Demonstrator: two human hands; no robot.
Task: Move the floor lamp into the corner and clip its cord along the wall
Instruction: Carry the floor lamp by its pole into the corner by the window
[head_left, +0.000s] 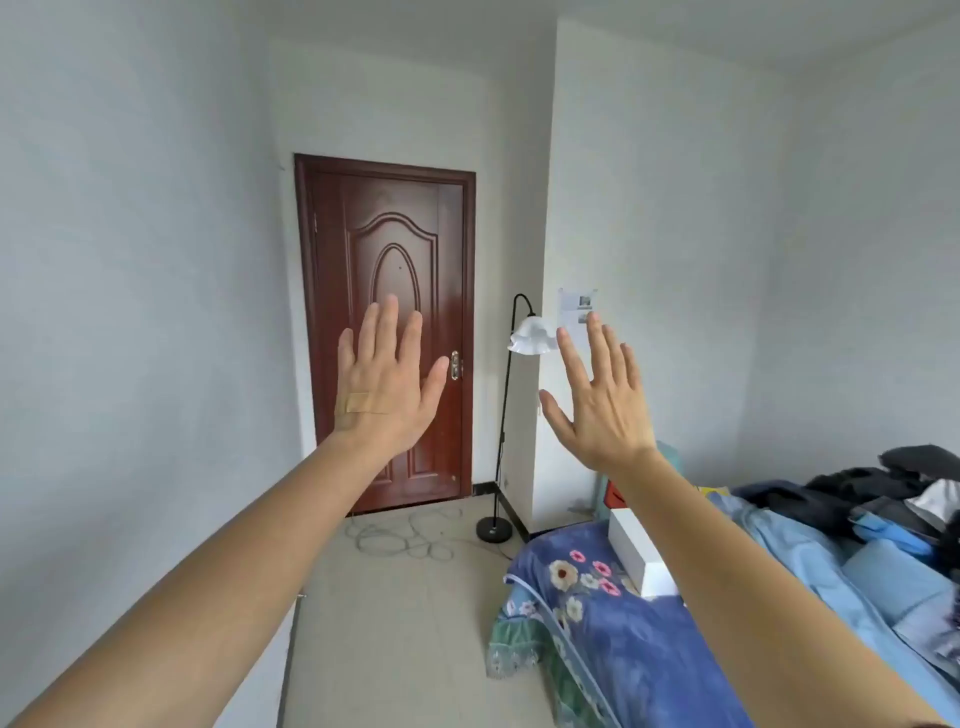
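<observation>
A black floor lamp with a curved neck and a white frilled shade stands on a round base by the jutting wall corner, right of the door. A grey cord lies in loose loops on the floor in front of the door. My left hand is raised with fingers spread, a plaster on its back, far short of the lamp. My right hand is also raised and spread, holding nothing.
A dark red wooden door is shut at the far end. A bed with a blue flowered cover fills the right side, with a white box and piled clothes on it. Beige tiled floor runs between the left wall and the bed.
</observation>
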